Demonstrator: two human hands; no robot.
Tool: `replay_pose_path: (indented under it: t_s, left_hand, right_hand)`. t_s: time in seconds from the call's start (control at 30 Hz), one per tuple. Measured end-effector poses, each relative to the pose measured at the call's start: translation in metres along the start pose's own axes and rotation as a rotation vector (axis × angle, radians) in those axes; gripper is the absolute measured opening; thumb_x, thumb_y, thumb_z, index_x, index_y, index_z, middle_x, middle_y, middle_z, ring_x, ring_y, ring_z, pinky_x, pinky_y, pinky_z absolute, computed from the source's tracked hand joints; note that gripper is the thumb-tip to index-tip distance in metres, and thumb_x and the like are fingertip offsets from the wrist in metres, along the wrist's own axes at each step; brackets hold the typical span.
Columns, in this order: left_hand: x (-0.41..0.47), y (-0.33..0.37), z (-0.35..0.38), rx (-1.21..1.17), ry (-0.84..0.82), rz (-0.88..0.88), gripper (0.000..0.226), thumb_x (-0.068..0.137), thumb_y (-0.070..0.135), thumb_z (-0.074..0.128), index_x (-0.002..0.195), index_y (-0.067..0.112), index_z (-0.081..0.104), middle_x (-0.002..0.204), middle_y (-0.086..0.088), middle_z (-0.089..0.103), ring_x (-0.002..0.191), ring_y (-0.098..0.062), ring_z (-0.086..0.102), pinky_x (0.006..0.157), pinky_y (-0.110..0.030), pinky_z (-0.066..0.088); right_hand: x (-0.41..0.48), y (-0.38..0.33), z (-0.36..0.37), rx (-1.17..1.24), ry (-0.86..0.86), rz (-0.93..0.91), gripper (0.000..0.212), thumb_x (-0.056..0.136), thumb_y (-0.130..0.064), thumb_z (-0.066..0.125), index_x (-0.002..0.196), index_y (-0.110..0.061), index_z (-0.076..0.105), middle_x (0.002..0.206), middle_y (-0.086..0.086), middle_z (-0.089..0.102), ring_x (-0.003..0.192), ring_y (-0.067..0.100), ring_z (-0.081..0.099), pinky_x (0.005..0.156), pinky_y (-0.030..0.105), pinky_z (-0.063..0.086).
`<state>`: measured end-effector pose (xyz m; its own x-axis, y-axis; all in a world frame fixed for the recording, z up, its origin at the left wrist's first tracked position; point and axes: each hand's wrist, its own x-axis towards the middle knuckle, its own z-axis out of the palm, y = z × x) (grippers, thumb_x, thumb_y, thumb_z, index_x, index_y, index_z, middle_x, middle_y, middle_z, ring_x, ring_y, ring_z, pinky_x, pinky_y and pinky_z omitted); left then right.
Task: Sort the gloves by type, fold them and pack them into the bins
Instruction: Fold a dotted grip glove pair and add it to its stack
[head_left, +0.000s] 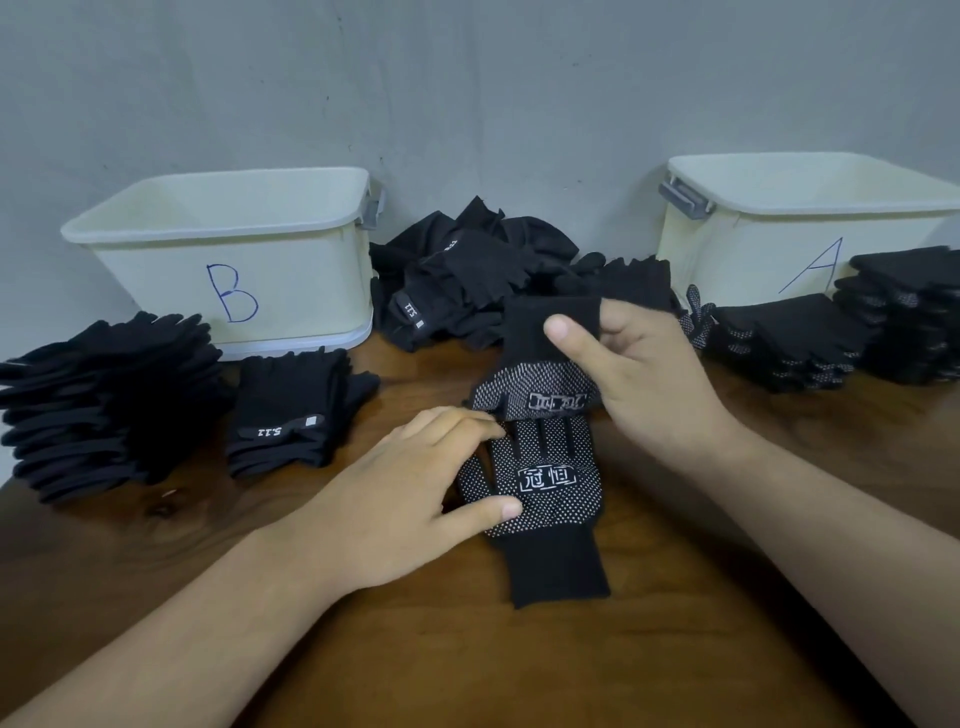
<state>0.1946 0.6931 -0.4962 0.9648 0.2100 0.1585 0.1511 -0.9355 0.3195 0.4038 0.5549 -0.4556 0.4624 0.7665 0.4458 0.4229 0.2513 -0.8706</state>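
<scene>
Bin B (234, 270) sits on the table (519, 675); only bare inner walls show. Bin A (753, 244), well right of bin B, likewise. Loose pile (467, 280) just right of bin B. 5.11 stacks (291, 410) in front of bin B. Dotted stacks (789, 338) far right of bin B. Lower glove (545, 483) lies flat, front-right of bin B. Left hand (415, 493) presses it, fingers fairly straight. Right hand (649, 374) pinches the upper glove (540, 364) by the cuff; its dotted end overlaps the lower glove's fingers.
</scene>
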Motion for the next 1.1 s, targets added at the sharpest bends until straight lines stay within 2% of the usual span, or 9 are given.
replay_pose_path:
  t_s: [0.1,0.17,0.23,0.4,0.5,0.6,0.8,0.97,1.1]
  left_hand:
    - [-0.012,0.001,-0.002,0.078,0.085,-0.038,0.057,0.100,0.077,0.039,0.139,0.038,0.052,0.139,0.026,0.046,0.139,0.005,0.036,0.111,-0.024,0.041]
    - [-0.018,0.002,-0.005,0.059,0.126,-0.079,0.047,0.099,0.074,0.045,0.128,0.038,0.055,0.129,0.029,0.047,0.124,0.004,0.044,0.090,-0.008,0.041]
    - [-0.019,0.002,-0.005,-0.014,0.157,-0.145,0.041,0.095,0.072,0.054,0.122,0.041,0.053,0.119,0.034,0.046,0.108,0.005,0.050,0.077,-0.006,0.041]
    - [-0.016,0.001,-0.007,-0.211,0.217,-0.228,0.052,0.090,0.066,0.065,0.134,0.052,0.041,0.118,0.029,0.054,0.107,-0.003,0.061,0.090,-0.033,0.054]
    - [-0.020,0.001,-0.009,-0.250,0.183,-0.240,0.055,0.091,0.055,0.071,0.136,0.053,0.040,0.121,0.025,0.058,0.102,-0.005,0.064,0.090,-0.033,0.052]
    - [-0.024,0.003,-0.008,-0.240,0.125,-0.233,0.064,0.087,0.060,0.073,0.140,0.055,0.037,0.122,0.028,0.056,0.093,0.004,0.060,0.077,-0.021,0.045]
    - [-0.025,0.006,-0.004,-0.116,0.078,-0.232,0.086,0.072,0.089,0.060,0.145,0.061,0.024,0.127,0.041,0.040,0.101,0.007,0.055,0.081,-0.019,0.044]
    - [-0.024,0.006,-0.001,-0.083,0.091,-0.235,0.092,0.071,0.094,0.051,0.150,0.056,0.022,0.128,0.037,0.044,0.122,0.002,0.047,0.102,-0.031,0.048]
    - [-0.024,0.006,-0.002,-0.089,0.092,-0.240,0.093,0.072,0.092,0.052,0.151,0.053,0.022,0.128,0.037,0.046,0.127,0.004,0.045,0.106,-0.033,0.047]
  right_hand:
    - [-0.021,0.000,-0.006,0.024,-0.066,0.055,0.019,0.104,-0.011,0.065,0.117,-0.014,0.078,0.110,-0.006,0.081,0.106,0.009,0.076,0.088,0.018,0.055]
    - [-0.033,0.000,-0.011,0.020,-0.117,0.084,0.013,0.101,-0.007,0.069,0.109,-0.010,0.079,0.102,-0.001,0.081,0.095,0.008,0.076,0.084,0.018,0.054]
    - [-0.045,-0.001,-0.016,-0.035,-0.174,0.090,0.008,0.097,-0.006,0.074,0.101,-0.011,0.078,0.095,0.000,0.079,0.086,0.006,0.072,0.080,0.018,0.052]
    - [-0.065,-0.004,-0.018,-0.426,-0.397,0.040,0.020,0.098,-0.017,0.075,0.110,-0.033,0.075,0.101,-0.010,0.076,0.079,0.015,0.072,0.073,0.038,0.057]
    - [-0.066,-0.007,-0.015,-0.617,-0.549,-0.008,0.040,0.095,-0.016,0.069,0.128,-0.037,0.071,0.120,-0.022,0.070,0.092,-0.006,0.067,0.079,0.009,0.049]
    - [-0.066,-0.012,-0.011,-0.747,-0.651,-0.062,0.046,0.095,-0.035,0.054,0.140,-0.038,0.064,0.133,-0.027,0.062,0.120,-0.008,0.053,0.097,0.006,0.038]
    - [-0.066,-0.011,-0.007,-0.723,-0.535,-0.013,0.035,0.112,-0.043,0.042,0.142,-0.040,0.062,0.127,-0.026,0.066,0.122,-0.007,0.056,0.103,0.015,0.041]
    - [-0.065,-0.009,-0.004,-0.541,-0.290,0.014,0.034,0.112,-0.039,0.045,0.140,-0.036,0.063,0.121,-0.018,0.072,0.116,0.004,0.066,0.097,0.028,0.051]
    - [-0.068,-0.013,-0.002,-0.551,-0.351,-0.070,0.035,0.113,-0.030,0.048,0.145,-0.032,0.062,0.136,-0.025,0.065,0.131,-0.003,0.058,0.107,0.015,0.043]
